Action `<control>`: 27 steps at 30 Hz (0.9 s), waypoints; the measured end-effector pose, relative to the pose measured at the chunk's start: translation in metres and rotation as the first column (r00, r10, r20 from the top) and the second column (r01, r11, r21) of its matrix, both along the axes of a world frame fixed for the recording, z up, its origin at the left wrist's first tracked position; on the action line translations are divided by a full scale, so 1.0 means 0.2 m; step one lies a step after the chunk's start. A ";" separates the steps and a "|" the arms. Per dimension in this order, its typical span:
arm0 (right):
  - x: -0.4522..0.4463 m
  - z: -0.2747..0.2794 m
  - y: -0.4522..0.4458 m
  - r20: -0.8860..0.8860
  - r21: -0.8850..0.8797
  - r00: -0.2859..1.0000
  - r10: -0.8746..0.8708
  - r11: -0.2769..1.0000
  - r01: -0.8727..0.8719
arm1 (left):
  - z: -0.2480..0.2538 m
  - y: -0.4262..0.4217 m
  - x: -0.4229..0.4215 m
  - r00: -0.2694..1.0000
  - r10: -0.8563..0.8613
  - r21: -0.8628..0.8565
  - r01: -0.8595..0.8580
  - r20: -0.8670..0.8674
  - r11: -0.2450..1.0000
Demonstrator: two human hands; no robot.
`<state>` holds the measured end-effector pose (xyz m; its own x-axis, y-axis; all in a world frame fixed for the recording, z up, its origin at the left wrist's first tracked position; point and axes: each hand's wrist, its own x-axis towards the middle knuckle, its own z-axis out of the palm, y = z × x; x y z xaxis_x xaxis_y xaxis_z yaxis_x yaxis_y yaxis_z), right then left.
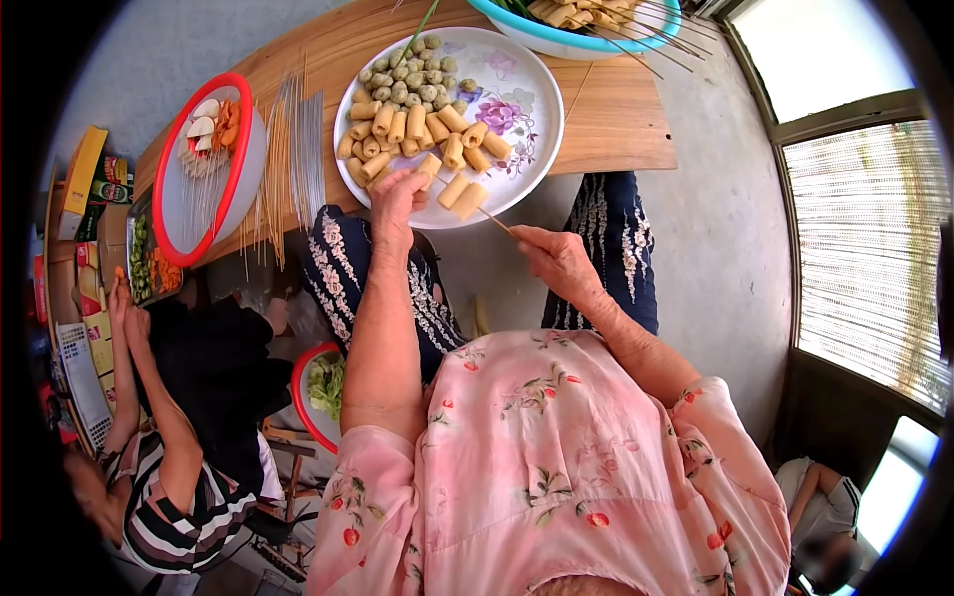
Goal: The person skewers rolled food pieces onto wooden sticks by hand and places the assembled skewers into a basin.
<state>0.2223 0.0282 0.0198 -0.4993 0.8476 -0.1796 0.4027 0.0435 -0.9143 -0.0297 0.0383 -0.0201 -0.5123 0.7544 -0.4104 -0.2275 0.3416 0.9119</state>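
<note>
My right hand [556, 260] is closed around the lower end of a thin skewer [495, 222], which slants up to the left over the plate's near rim. Two short tan rolls [463, 198] sit threaded on it side by side. At the skewer's far end, my left hand [399, 199] pinches another tan roll [428, 167]; whether the tip has entered it, I cannot tell. Beneath them lies a round white flowered plate [537, 164]. It bears a heap of tan rolls [397, 124] and, farther back, a pile of speckled greenish balls [412, 81].
Bare skewers [283, 159] lie left of the plate, beside a red-rimmed basket [244, 149] with skewered food. A blue-rimmed basin [576, 42] of filled skewers stands behind, its sticks jutting right. Another person in a striped top [179, 507] works at the left.
</note>
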 end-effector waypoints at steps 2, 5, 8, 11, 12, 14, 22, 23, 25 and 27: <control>0.00 0.00 0.00 0.001 -0.004 1.000 0.002 1.000 -0.002 | 0.01 0.00 0.00 1.000 -0.007 0.004 0.007 0.005 1.000; 0.00 -0.01 0.00 0.000 -0.002 1.000 0.005 1.000 -0.005 | 0.01 -0.01 0.00 1.000 -0.024 0.004 0.024 0.011 1.000; 0.00 0.00 0.00 0.004 0.002 1.000 0.005 1.000 -0.005 | 0.02 -0.01 0.00 0.997 -0.074 0.001 0.074 0.024 0.997; 0.00 0.00 0.00 0.018 0.006 1.000 0.003 1.000 -0.003 | 0.03 -0.02 0.00 0.991 -0.126 0.008 0.126 0.039 0.992; 0.00 0.00 0.00 0.024 0.008 1.000 0.002 1.000 -0.002 | 0.03 -0.02 0.00 0.989 -0.141 0.012 0.140 0.042 0.990; -0.01 0.00 0.00 0.024 0.016 1.000 -0.003 1.000 0.002 | 0.02 -0.02 0.00 0.977 -0.198 0.014 0.197 0.076 0.980; -0.03 -0.02 -0.01 -0.015 0.064 0.999 -0.038 0.997 0.038 | 0.02 -0.02 0.00 0.951 -0.268 0.010 0.270 0.156 0.963; -0.03 -0.02 -0.01 -0.025 0.053 0.999 -0.038 0.998 0.039 | 0.02 -0.02 0.00 0.952 -0.234 0.005 0.238 0.198 0.971; -0.04 -0.01 -0.01 -0.024 0.025 0.999 -0.035 0.999 0.036 | 0.04 -0.01 0.02 0.943 -0.184 0.043 0.179 0.277 0.983; -0.04 0.01 -0.02 -0.001 -0.013 1.000 -0.030 0.999 0.030 | 0.06 -0.03 0.04 0.921 -0.159 0.126 0.122 0.356 0.985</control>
<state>0.2138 0.0251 0.0210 -0.4739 0.8598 -0.1902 0.4026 0.0194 -0.9152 -0.0209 0.0332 -0.0084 -0.2275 0.8542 -0.4676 -0.5060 0.3065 0.8062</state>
